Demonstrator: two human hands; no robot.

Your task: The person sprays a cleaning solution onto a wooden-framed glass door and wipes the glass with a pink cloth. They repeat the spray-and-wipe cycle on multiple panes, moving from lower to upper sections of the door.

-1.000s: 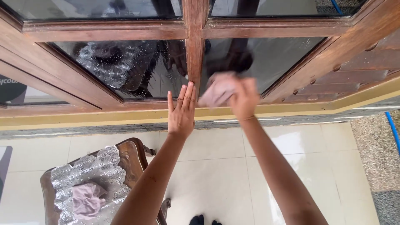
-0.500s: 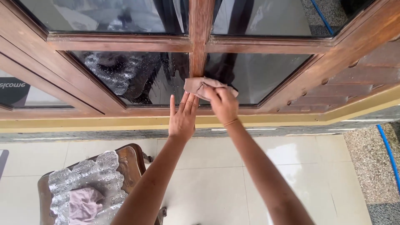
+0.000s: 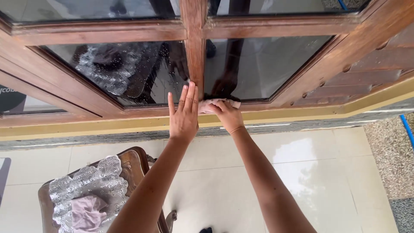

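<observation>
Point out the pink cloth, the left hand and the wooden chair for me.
pink cloth [image 3: 206, 106]: head view, on the bunched end left of the right hand.
left hand [image 3: 183, 118]: head view, on the back of the hand.
wooden chair [image 3: 136, 166]: head view, on its bare wooden back rail.

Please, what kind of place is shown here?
Probably the tiled porch of a house. A wooden window frame with dark glass panes, glossy floor tiles and a wooden chair with a lace cover suggest it.
</observation>
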